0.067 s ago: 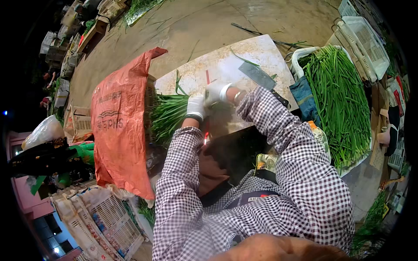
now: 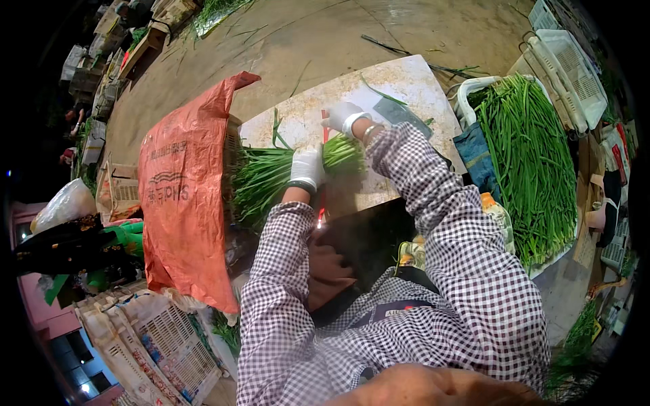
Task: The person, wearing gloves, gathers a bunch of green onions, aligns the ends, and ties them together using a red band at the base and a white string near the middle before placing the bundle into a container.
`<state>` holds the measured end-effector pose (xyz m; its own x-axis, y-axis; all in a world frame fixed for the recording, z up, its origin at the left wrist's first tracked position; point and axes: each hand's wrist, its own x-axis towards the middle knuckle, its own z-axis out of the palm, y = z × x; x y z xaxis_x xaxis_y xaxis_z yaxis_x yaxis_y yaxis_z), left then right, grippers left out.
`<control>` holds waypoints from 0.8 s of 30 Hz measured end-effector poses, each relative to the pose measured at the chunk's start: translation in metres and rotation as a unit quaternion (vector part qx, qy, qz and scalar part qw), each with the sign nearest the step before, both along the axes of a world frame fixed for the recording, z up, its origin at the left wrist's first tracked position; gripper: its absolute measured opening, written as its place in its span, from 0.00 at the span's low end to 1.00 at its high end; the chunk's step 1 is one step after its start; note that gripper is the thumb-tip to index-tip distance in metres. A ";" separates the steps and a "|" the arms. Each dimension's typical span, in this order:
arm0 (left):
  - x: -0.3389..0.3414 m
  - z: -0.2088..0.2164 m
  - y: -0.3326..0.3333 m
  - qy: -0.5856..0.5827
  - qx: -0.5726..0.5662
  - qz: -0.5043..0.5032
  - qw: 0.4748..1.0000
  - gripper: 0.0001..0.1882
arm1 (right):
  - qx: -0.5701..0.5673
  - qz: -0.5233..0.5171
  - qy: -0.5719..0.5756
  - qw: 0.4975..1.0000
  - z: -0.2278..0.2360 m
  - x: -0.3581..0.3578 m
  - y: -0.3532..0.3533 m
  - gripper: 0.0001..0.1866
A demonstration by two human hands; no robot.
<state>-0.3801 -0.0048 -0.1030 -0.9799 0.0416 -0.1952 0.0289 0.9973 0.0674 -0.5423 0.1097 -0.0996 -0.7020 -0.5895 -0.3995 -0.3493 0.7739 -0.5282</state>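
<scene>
My left hand (image 2: 308, 168), in a white glove, is wrapped round a bunch of garlic chives (image 2: 264, 176). The leaves spread to the left, and the pale cut ends stick out to the right of the fist. Under the bunch a narrow red strip (image 2: 322, 203) crosses the white board (image 2: 305, 111) and shows again beyond it. My right hand (image 2: 345, 116), also gloved, is just past the pale ends, its fingertips at the strip's far end. Those fingers are blurred, and I cannot tell if they grip it. A grey flat blade (image 2: 398, 116) lies right of this hand, partly behind my sleeve.
An orange woven sack (image 2: 186, 183) drapes over a crate to the left. At the right a white-rimmed container (image 2: 470, 88) is heaped with garlic chives (image 2: 525, 162), a blue cloth (image 2: 476, 154) at its side. Pale plastic crates (image 2: 565, 74) stand beyond, and more crates (image 2: 169, 338) at lower left.
My right hand has moved away from beside my left hand, toward the far end of the red strip, uncovering the pale ends of the bunch. My left hand stays on the bunch.
</scene>
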 end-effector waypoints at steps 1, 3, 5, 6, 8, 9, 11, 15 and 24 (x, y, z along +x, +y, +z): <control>0.001 0.000 -0.001 0.018 0.005 -0.004 1.000 0.41 | 0.020 0.004 0.000 1.000 -0.009 -0.005 -0.009 0.27; 0.002 -0.009 -0.005 0.034 0.000 -0.010 0.999 0.45 | 0.038 0.004 0.004 0.999 -0.030 -0.010 -0.023 0.26; 0.004 -0.014 -0.008 0.058 0.001 -0.015 0.998 0.45 | 0.032 -0.002 0.009 0.999 -0.038 -0.008 -0.035 0.24; 0.006 -0.014 -0.008 0.068 0.002 -0.017 0.998 0.46 | 0.034 0.008 0.037 0.999 -0.037 -0.003 -0.040 0.22; 0.009 -0.009 -0.007 0.056 0.022 -0.016 0.998 0.45 | 0.040 -0.017 -0.033 0.998 -0.023 -0.001 -0.044 0.22; 0.009 -0.007 -0.005 0.044 0.020 -0.017 0.999 0.45 | 0.023 -0.011 0.008 1.000 -0.032 -0.001 -0.044 0.20; 0.014 -0.008 -0.004 0.053 0.023 -0.046 0.997 0.46 | -0.013 0.004 0.090 0.996 -0.039 0.004 -0.045 0.16; 0.020 -0.011 -0.005 0.042 0.027 -0.043 0.998 0.47 | -0.134 0.113 0.080 0.981 -0.012 0.021 -0.046 0.17; 0.012 -0.014 0.003 0.022 0.051 0.034 0.998 0.46 | -0.188 0.040 0.134 0.972 0.006 0.063 0.010 0.11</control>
